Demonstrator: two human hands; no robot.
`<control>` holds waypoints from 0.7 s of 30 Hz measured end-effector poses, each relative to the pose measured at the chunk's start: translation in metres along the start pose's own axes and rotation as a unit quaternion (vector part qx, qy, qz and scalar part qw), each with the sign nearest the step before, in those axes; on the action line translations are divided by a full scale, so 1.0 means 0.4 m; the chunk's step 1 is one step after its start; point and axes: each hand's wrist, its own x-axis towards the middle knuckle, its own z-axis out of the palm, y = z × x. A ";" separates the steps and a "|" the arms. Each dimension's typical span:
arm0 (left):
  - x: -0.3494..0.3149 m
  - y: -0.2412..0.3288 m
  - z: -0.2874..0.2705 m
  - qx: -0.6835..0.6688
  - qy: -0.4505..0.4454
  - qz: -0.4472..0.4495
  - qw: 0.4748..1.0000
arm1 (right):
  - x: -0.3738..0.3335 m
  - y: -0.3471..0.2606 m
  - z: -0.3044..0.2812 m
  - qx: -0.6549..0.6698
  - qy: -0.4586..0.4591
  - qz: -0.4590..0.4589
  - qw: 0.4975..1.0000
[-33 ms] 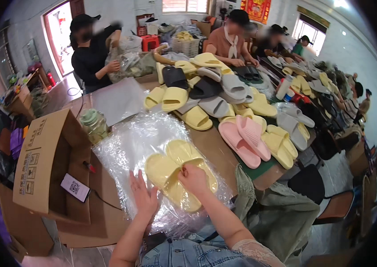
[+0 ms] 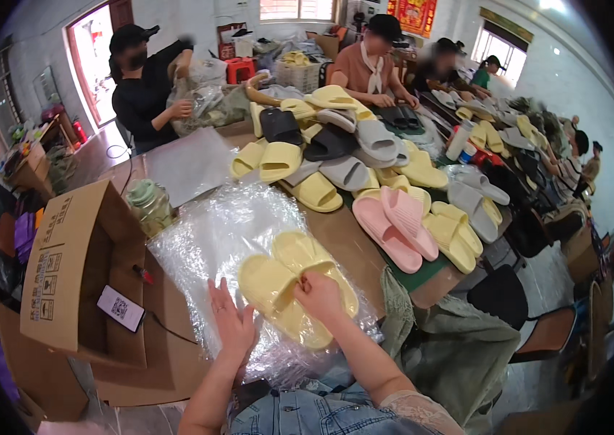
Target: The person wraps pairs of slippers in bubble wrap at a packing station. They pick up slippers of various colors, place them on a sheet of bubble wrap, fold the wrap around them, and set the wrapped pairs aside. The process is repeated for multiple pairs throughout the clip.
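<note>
Your right hand (image 2: 318, 293) is clenched on the pair of yellow slippers (image 2: 267, 279), its thumb and fingers bunched together at the middle of the pair; the exact fingertip contact is hidden. Your left hand (image 2: 231, 322) is released, lying palm down with its fingers stretched out and holding nothing, just beside the slippers on the left. The pair lies directly under your right hand, its two slippers side by side and slanted, over the stack of clear plastic bags (image 2: 202, 235); glare keeps me from telling whether film also covers them. That stack spreads beneath both hands and beyond them, on the counter (image 2: 356, 250). To the left of your left hand stands an open cardboard box (image 2: 60, 283), with a phone (image 2: 121, 308) near its opening and a cable (image 2: 173, 328) running from the phone towards that hand. Past the box, ahead and to the left of your left hand, is a glass jar (image 2: 150, 209) with a green lid. Ahead of your right hand rises a heap of slippers (image 2: 347, 174) in yellow, grey and black, and to its right and farther forward sits a pair of pink slippers (image 2: 394, 228).
</note>
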 end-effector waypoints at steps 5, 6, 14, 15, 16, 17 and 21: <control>0.003 0.014 0.004 -0.016 -0.023 -0.009 1.000 | -0.206 0.126 -0.188 0.133 0.043 0.125 0.982; 0.004 0.029 -0.005 -0.007 -0.030 -0.017 0.999 | -0.243 0.143 -0.258 0.081 0.043 0.137 0.986; -0.014 -0.010 0.011 0.081 -0.024 0.025 0.996 | -0.550 0.556 -0.519 0.199 0.497 0.190 0.823; -0.007 -0.008 0.015 0.079 -0.024 0.027 0.996 | -0.617 0.641 -0.511 0.235 0.523 0.241 0.783; -0.004 -0.008 0.017 0.077 -0.023 0.029 0.996 | -0.689 0.715 -0.491 0.270 0.544 0.292 0.739; -0.008 -0.021 0.020 0.081 -0.022 0.033 0.996 | -0.751 0.794 -0.467 0.309 0.561 0.337 0.690; -0.001 -0.011 0.024 0.072 -0.024 0.023 0.997 | -0.904 0.937 -0.339 0.487 0.515 0.483 0.515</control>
